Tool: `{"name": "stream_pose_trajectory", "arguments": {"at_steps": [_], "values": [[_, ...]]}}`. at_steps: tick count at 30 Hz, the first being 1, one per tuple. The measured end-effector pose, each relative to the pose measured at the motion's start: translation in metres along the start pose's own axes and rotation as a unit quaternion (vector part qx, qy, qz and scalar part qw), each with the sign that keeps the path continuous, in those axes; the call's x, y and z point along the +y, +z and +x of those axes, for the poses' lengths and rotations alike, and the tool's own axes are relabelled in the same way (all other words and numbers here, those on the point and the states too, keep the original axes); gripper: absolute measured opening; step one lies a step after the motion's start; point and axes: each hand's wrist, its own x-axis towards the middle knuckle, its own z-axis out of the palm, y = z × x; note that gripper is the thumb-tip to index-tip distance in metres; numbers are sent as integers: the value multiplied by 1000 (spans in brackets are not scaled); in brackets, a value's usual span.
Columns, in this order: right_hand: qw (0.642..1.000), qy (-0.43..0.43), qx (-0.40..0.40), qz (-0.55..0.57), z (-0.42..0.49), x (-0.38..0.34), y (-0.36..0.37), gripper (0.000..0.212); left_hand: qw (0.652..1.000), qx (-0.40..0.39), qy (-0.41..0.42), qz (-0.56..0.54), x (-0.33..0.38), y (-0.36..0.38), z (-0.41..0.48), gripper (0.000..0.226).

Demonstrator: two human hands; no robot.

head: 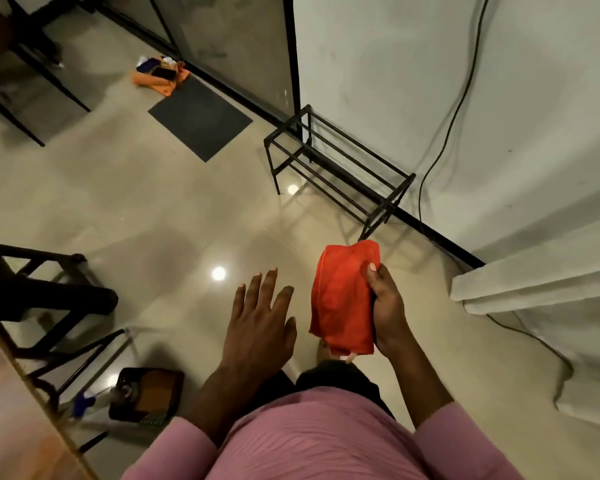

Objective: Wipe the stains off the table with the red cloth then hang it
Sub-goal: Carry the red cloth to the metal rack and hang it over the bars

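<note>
Gripping the red cloth [340,299] along its right edge, the right hand [387,306] holds it in the air above the shiny tiled floor [153,202], just in front of the person's body. The thumb lies curled over the front of the cloth and the fingers are hidden behind it. The cloth is folded or bunched into a long bundle and hangs from the hand, touching nothing else that can be seen.

The left hand [260,323] is just left of the cloth and apart from it. It is palm down, its fingers straight and slightly spread, and it holds nothing. Both arms wear pink sleeves.

Farther off and to the right, a black metal rack [340,168] with open bars stands on the floor against the white wall [378,64]. A dark cable [461,98] runs down that wall, and a white curtain [541,282] hangs at the right. Far left of the rack lies a dark mat [200,117], with a pile of orange fabric [161,76] and small items just beyond it.

At the near left, the edge of a wooden table [11,427] shows. A black chair [42,299] stands beside it, and on the floor nearby are a dark tray-like object [149,393] and a spray bottle [87,403].
</note>
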Motion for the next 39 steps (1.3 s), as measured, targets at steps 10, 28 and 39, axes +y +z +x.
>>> {"name": "stream_pose_trajectory", "arguments": {"at_steps": [10, 28, 39], "values": [[998, -5, 54, 42, 88, -36, 94, 25, 997, -25, 63, -39, -91, -17, 137, 53], [969, -15, 197, 150, 245, -41, 209, 19, 964, -70, 257, -10, -208, 7, 360, 52], [945, -49, 280, 163, 385, 59, 204, 24, 941, -80, 325, -59, -231, 166, 474, 51]]}}
